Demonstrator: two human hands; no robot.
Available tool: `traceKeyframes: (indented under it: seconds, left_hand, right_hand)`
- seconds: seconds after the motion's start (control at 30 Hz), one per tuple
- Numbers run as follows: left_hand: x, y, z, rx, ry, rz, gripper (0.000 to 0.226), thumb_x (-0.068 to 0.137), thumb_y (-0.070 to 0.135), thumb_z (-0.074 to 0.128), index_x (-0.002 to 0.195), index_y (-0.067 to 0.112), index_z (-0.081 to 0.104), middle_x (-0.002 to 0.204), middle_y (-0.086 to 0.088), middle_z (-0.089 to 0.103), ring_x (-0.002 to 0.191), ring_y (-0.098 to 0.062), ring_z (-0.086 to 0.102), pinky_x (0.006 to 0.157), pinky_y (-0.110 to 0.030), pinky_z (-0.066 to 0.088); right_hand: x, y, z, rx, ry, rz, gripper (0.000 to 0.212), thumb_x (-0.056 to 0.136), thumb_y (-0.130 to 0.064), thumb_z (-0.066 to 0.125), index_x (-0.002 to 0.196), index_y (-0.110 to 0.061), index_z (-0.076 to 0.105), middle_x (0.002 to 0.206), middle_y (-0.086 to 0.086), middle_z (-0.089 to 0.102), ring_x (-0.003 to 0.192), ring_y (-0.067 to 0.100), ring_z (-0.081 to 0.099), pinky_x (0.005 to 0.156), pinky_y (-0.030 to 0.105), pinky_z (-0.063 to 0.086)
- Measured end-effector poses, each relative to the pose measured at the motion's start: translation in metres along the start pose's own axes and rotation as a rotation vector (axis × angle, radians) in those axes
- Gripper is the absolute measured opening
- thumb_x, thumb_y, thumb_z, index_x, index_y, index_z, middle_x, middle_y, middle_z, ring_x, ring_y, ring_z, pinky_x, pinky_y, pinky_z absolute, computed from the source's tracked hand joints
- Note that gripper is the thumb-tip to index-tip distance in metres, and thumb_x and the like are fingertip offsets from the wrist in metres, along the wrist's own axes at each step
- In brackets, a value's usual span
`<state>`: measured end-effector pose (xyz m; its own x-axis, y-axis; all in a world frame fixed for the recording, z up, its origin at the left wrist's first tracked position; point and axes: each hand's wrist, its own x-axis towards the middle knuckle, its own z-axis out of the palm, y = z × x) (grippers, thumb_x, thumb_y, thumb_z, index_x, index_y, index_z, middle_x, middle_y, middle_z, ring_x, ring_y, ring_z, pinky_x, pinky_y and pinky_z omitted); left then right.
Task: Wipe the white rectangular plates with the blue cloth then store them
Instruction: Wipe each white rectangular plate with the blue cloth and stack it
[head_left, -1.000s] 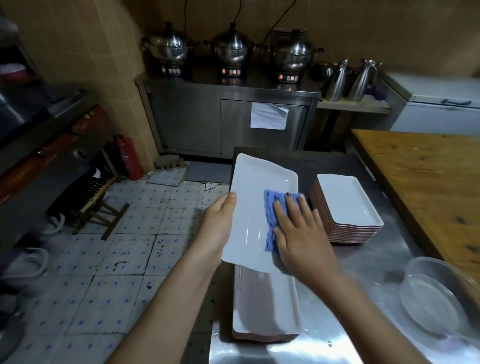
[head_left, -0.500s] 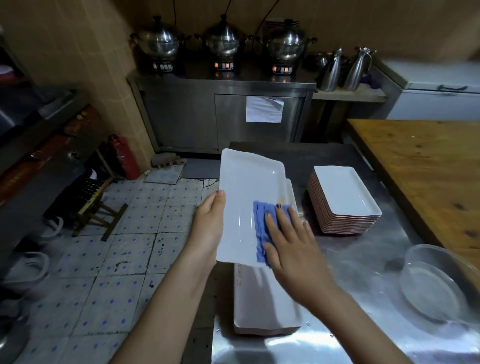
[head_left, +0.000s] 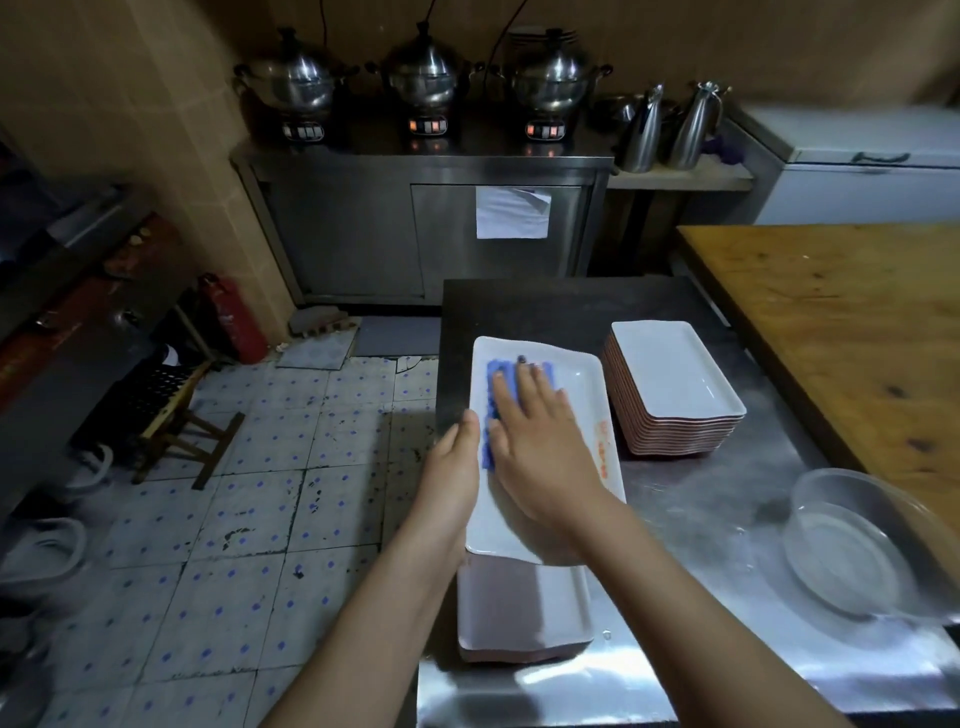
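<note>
My left hand grips the left edge of a long white rectangular plate, held just above a low stack of the same plates at the steel counter's left edge. My right hand lies flat on the plate, fingers spread, pressing the blue cloth onto its far half. The cloth shows only around my fingers and beside my palm. A taller stack of white rectangular plates stands to the right on the counter.
The steel counter ends at its left edge over a tiled floor. A clear glass bowl sits near the counter's right side, beside a wooden table. Three pots stand on a steel cabinet at the back.
The plate has been lowered from a tilt to nearly flat over the stack. My right hand and the cloth have slid from the plate's near right part towards its far end.
</note>
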<state>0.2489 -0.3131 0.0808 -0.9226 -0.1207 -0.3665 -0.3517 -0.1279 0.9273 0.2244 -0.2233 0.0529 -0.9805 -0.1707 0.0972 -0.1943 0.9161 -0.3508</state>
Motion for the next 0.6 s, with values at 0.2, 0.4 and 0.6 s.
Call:
traceKeyframes:
  seconds: [0.2, 0.4, 0.6]
  left_hand:
    - [0.01, 0.008, -0.009, -0.091, 0.045, -0.038, 0.034, 0.099, 0.041, 0.036, 0.109, 0.018, 0.059, 0.088, -0.004, 0.066, 0.078, -0.019, 0.063, 0.068, -0.029, 0.052]
    - [0.014, -0.002, -0.012, -0.043, 0.004, -0.054, 0.037, 0.1, 0.041, 0.034, 0.125, 0.02, 0.053, 0.1, -0.002, 0.067, 0.084, -0.02, 0.066, 0.067, -0.031, 0.054]
    - [0.01, -0.005, -0.014, -0.059, -0.043, -0.116, 0.025, 0.099, 0.039, 0.037, 0.11, 0.025, 0.054, 0.082, 0.003, 0.064, 0.071, -0.016, 0.063, 0.056, -0.026, 0.05]
  right_hand:
    - [-0.047, -0.003, -0.008, -0.016, -0.169, -0.261, 0.08, 0.072, -0.048, -0.013, 0.15, -0.029, -0.008, 0.147, -0.014, -0.029, 0.137, 0.006, -0.028, 0.108, 0.026, -0.017]
    - [-0.029, 0.052, -0.013, -0.308, 0.01, -0.071, 0.067, 0.082, -0.035, 0.017, 0.145, -0.021, 0.036, 0.153, 0.002, 0.032, 0.142, 0.024, 0.026, 0.113, 0.038, 0.008]
    - [-0.008, 0.057, -0.021, -0.297, -0.069, -0.004, 0.087, 0.071, -0.045, -0.014, 0.152, -0.022, 0.012, 0.16, 0.0, 0.005, 0.147, 0.02, -0.005, 0.117, 0.041, -0.003]
